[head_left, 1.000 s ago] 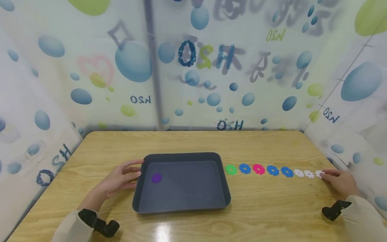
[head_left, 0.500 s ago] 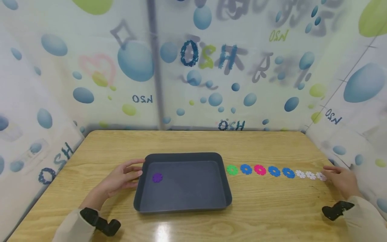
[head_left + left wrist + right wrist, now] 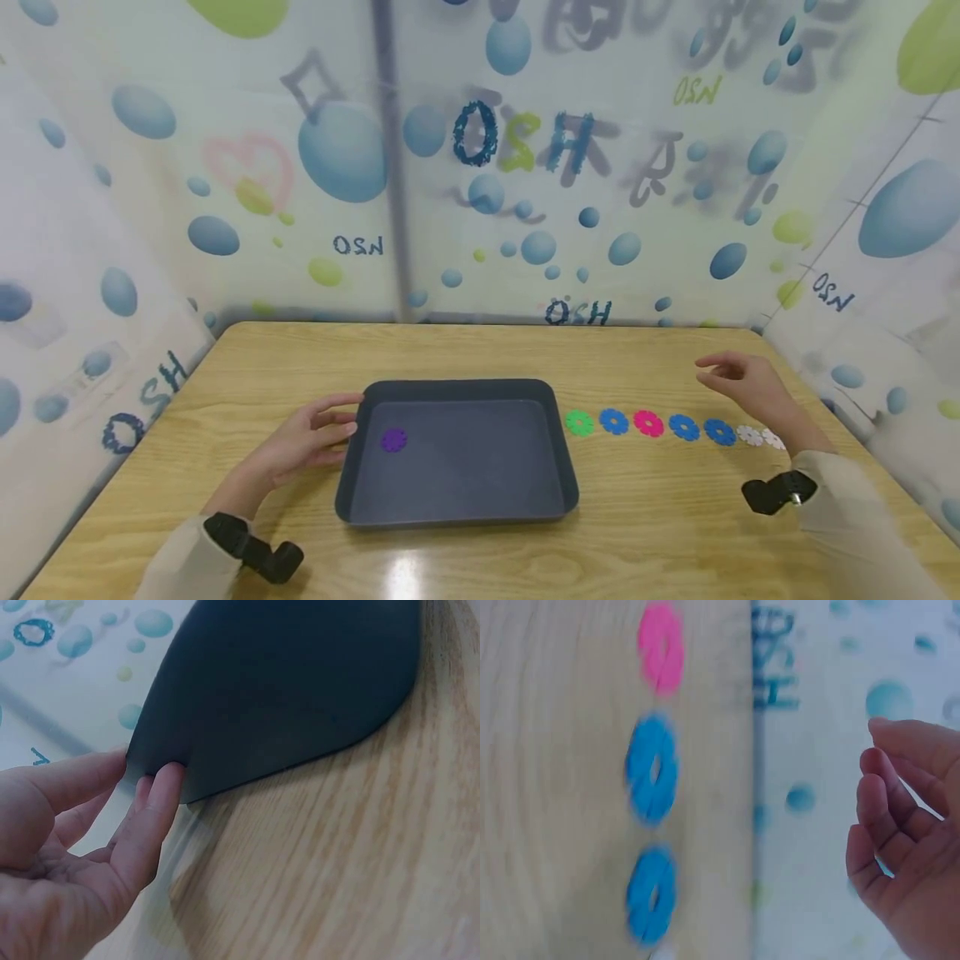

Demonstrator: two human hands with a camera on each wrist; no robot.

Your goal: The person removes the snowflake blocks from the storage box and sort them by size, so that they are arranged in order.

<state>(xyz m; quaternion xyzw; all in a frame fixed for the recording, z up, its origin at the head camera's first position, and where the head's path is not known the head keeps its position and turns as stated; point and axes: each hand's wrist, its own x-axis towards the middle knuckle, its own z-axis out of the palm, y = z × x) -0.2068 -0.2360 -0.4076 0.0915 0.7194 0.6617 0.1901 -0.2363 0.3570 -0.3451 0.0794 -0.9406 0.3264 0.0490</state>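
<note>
My left hand [image 3: 303,442] touches the left wall of a dark grey tray [image 3: 457,467] with extended fingertips; the left wrist view has the fingers against the tray's outer side [image 3: 285,690]. A purple snowflake-shaped disc [image 3: 393,440] lies inside the tray. My right hand [image 3: 746,385] is above the table behind a row of discs, fingers loosely bent, with nothing seen between them in the right wrist view. The row runs from a green disc [image 3: 579,422] through a blue disc [image 3: 613,421], a pink disc [image 3: 648,423] and more blue ones to white discs [image 3: 750,435], partly hidden by the forearm.
The wooden table [image 3: 637,517] ends at a patterned curtain [image 3: 480,250] behind, with more curtain at both sides. A black wrist mount [image 3: 251,550] sits on the left sleeve and another mount [image 3: 780,492] on the right sleeve.
My right hand has left the end white disc, risen and moved left and away. The last white disc is now out of sight near the forearm. My left hand keeps its place at the tray.
</note>
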